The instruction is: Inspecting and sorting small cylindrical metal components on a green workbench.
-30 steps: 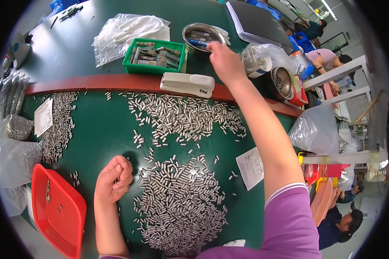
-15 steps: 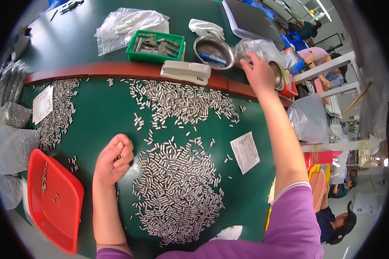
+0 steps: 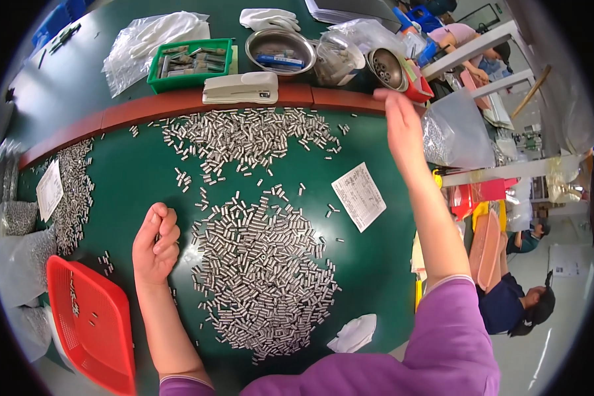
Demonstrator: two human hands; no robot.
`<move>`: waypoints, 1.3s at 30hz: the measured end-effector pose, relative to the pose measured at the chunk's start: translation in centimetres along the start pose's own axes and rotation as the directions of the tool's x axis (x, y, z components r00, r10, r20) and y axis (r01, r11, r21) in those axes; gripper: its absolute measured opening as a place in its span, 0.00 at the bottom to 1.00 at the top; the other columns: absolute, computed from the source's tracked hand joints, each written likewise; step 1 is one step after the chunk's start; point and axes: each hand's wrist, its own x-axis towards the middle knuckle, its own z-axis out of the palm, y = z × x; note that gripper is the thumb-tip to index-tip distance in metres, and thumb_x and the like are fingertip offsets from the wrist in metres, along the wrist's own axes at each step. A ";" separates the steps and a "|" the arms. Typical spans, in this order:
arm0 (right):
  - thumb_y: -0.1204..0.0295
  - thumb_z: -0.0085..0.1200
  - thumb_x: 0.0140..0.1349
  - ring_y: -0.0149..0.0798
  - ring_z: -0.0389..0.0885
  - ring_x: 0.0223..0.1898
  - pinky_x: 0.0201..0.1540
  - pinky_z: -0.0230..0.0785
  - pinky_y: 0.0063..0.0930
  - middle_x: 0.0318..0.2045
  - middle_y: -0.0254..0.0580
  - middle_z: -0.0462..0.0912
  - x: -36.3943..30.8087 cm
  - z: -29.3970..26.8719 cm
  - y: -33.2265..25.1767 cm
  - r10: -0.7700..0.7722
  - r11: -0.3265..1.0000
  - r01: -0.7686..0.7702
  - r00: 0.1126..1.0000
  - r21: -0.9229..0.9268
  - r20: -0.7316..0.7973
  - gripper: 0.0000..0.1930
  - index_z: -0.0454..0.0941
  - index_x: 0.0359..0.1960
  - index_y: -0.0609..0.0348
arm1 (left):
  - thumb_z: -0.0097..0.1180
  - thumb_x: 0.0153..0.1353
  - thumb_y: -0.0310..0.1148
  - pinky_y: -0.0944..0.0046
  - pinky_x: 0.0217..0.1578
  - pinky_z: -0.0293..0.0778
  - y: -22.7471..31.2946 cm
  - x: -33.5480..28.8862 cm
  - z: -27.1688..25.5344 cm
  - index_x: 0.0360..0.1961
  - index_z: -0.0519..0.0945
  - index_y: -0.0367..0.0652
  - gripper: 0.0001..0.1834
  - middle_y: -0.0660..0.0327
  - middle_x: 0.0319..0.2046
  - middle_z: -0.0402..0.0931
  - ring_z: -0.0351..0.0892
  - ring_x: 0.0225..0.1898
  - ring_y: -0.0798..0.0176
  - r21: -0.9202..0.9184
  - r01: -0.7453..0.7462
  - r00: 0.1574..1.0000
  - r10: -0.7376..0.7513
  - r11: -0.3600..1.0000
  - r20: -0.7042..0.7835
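Note:
My left hand (image 3: 156, 244) hovers by the left edge of a large heap of short silvery metal pins (image 3: 264, 277). Its fingers are curled closed, and whatever lies inside them is hidden. Over on the right, my right hand (image 3: 404, 129) is raised, fingers stretched out, with nothing visible in it. It is nearest to a small metal bowl (image 3: 387, 69) and a red container (image 3: 418, 89) at the ledge. A second pile of pins (image 3: 244, 135) lies farther back, and a printed paper slip (image 3: 358, 197) rests right of the heap.
A red-brown ledge (image 3: 132, 112) crosses the table behind the pins. Along it stand a stapler (image 3: 241, 88), green tray (image 3: 190, 78), steel bowl (image 3: 280, 39) and clear plastic bag (image 3: 338, 59). A red basket (image 3: 92, 323) and pin-filled bags (image 3: 23, 257) sit left. Co-workers are at right.
My right hand has drawn back from the clear bag behind the ledge, its fingers straightening. The left hand stays closed beside the heap. The whole view has shifted.

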 end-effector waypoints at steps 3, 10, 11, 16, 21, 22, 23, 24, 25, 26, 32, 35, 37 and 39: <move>0.63 0.40 0.66 0.17 0.57 0.22 0.22 0.51 0.15 0.25 0.20 0.67 -9.1 0.4 -3.5 0.256 0.933 -0.324 0.903 0.156 0.345 0.15 0.77 0.45 0.52 | 0.36 0.74 0.32 0.79 0.10 0.49 0.2 -0.8 0.1 0.45 0.69 0.36 0.11 0.60 0.30 0.63 0.58 0.18 0.76 -0.033 0.024 0.999 -0.026 0.999 -0.038; 0.80 0.51 0.51 0.44 0.74 0.44 0.48 0.68 0.38 0.40 0.38 0.77 -13.9 10.3 -16.7 -0.299 0.940 0.179 0.844 0.290 0.446 0.17 0.77 0.44 0.51 | 0.31 0.74 0.50 0.79 0.10 0.48 -0.8 -0.3 1.8 0.45 0.71 0.37 0.26 0.60 0.29 0.73 0.55 0.14 0.77 0.249 0.294 0.956 -0.284 0.923 -0.077; 0.78 0.53 0.51 0.42 0.73 0.44 0.48 0.67 0.37 0.39 0.36 0.77 -13.8 11.5 -18.0 -0.351 0.924 0.222 0.818 0.313 0.455 0.15 0.78 0.42 0.51 | 0.30 0.73 0.54 0.79 0.10 0.46 -0.8 -0.8 1.0 0.44 0.73 0.38 0.29 0.61 0.26 0.76 0.54 0.13 0.77 0.218 0.339 0.941 -0.329 0.915 -0.083; 0.74 0.54 0.53 0.41 0.71 0.52 0.53 0.65 0.38 0.42 0.34 0.76 -14.5 14.0 -18.6 -0.405 0.904 0.279 0.802 0.325 0.438 0.11 0.77 0.39 0.53 | 0.31 0.73 0.53 0.78 0.10 0.46 -1.8 -0.2 1.7 0.41 0.76 0.40 0.28 0.64 0.21 0.73 0.54 0.12 0.77 0.177 0.211 0.901 -0.121 0.961 -0.417; 0.78 0.58 0.51 0.48 0.75 0.50 0.54 0.68 0.41 0.47 0.42 0.79 -12.1 9.5 -9.3 -0.123 0.989 0.134 0.979 -0.057 0.165 0.19 0.78 0.47 0.53 | 0.36 0.75 0.37 0.79 0.09 0.44 -0.9 -0.3 1.3 0.39 0.70 0.40 0.13 0.62 0.27 0.62 0.54 0.15 0.78 0.162 0.188 0.981 -0.177 0.969 -0.082; 0.79 0.57 0.52 0.49 0.75 0.51 0.55 0.68 0.40 0.47 0.44 0.78 -11.9 8.6 -6.9 0.007 0.991 0.011 0.991 -0.134 0.134 0.19 0.78 0.48 0.55 | 0.36 0.75 0.37 0.79 0.09 0.44 -0.8 -0.5 0.8 0.39 0.70 0.40 0.13 0.62 0.27 0.62 0.54 0.15 0.78 0.159 0.185 0.981 -0.172 0.970 -0.090; 0.79 0.56 0.52 0.50 0.74 0.52 0.57 0.66 0.39 0.48 0.45 0.78 -10.9 7.5 -5.6 0.069 0.977 -0.053 0.995 -0.205 0.073 0.20 0.78 0.49 0.55 | 0.36 0.75 0.36 0.79 0.09 0.45 -0.3 -0.9 1.1 0.39 0.70 0.39 0.13 0.62 0.27 0.63 0.54 0.15 0.77 0.132 0.162 0.985 -0.154 0.978 -0.074; 0.78 0.56 0.53 0.50 0.73 0.53 0.58 0.66 0.38 0.49 0.46 0.77 -9.9 6.2 -4.6 0.101 0.952 -0.094 0.995 -0.293 0.011 0.20 0.77 0.51 0.55 | 0.37 0.74 0.36 0.79 0.09 0.45 -0.3 -0.8 1.1 0.40 0.70 0.39 0.12 0.61 0.27 0.63 0.55 0.15 0.77 0.095 0.154 0.988 -0.150 0.984 -0.045; 0.78 0.56 0.54 0.50 0.73 0.54 0.59 0.65 0.38 0.49 0.46 0.77 -9.1 5.2 -3.3 0.147 0.935 -0.145 0.989 -0.325 -0.017 0.21 0.76 0.52 0.54 | 0.37 0.74 0.36 0.79 0.09 0.45 -0.6 -0.4 1.0 0.40 0.70 0.39 0.12 0.61 0.27 0.63 0.55 0.15 0.77 0.088 0.162 0.987 -0.159 0.983 -0.034; 0.78 0.55 0.54 0.50 0.73 0.53 0.58 0.66 0.37 0.48 0.46 0.77 -8.5 4.7 -2.0 0.146 0.933 -0.139 0.989 -0.331 -0.004 0.20 0.77 0.51 0.54 | 0.37 0.74 0.35 0.79 0.09 0.45 -0.8 -0.1 1.0 0.40 0.69 0.39 0.12 0.61 0.27 0.63 0.55 0.15 0.77 0.080 0.163 0.987 -0.162 0.983 -0.015; 0.82 0.55 0.52 0.47 0.74 0.47 0.51 0.69 0.36 0.43 0.42 0.76 -10.4 6.2 -0.7 0.061 0.988 -0.039 0.987 -0.149 0.149 0.17 0.82 0.43 0.52 | 0.39 0.74 0.34 0.78 0.09 0.46 -1.0 -0.2 0.7 0.40 0.68 0.38 0.10 0.61 0.27 0.63 0.56 0.15 0.77 0.107 0.142 0.990 -0.142 0.984 -0.009; 0.82 0.55 0.50 0.47 0.74 0.46 0.51 0.69 0.36 0.41 0.41 0.75 -11.0 6.8 -2.5 0.109 0.993 -0.101 0.981 -0.054 0.162 0.16 0.82 0.42 0.51 | 0.39 0.73 0.34 0.78 0.09 0.46 -0.6 -0.8 0.7 0.39 0.67 0.39 0.10 0.61 0.26 0.63 0.55 0.15 0.77 0.129 0.119 0.993 -0.118 0.984 -0.022; 0.81 0.55 0.52 0.48 0.73 0.47 0.51 0.68 0.37 0.41 0.42 0.75 -9.5 6.6 -2.6 0.054 0.990 -0.045 0.997 -0.137 0.058 0.17 0.81 0.44 0.52 | 0.39 0.73 0.34 0.78 0.09 0.46 -0.6 -0.8 0.8 0.39 0.67 0.39 0.10 0.61 0.26 0.62 0.55 0.15 0.77 0.124 0.119 0.993 -0.118 0.985 -0.015; 0.82 0.53 0.51 0.50 0.73 0.48 0.52 0.68 0.38 0.44 0.42 0.76 -7.7 6.8 -1.8 -0.031 0.983 0.034 0.999 -0.178 0.017 0.18 0.81 0.44 0.54 | 0.39 0.73 0.34 0.78 0.09 0.46 -0.7 -0.5 1.0 0.38 0.66 0.39 0.10 0.61 0.26 0.62 0.55 0.15 0.77 0.125 0.121 0.993 -0.121 0.985 -0.012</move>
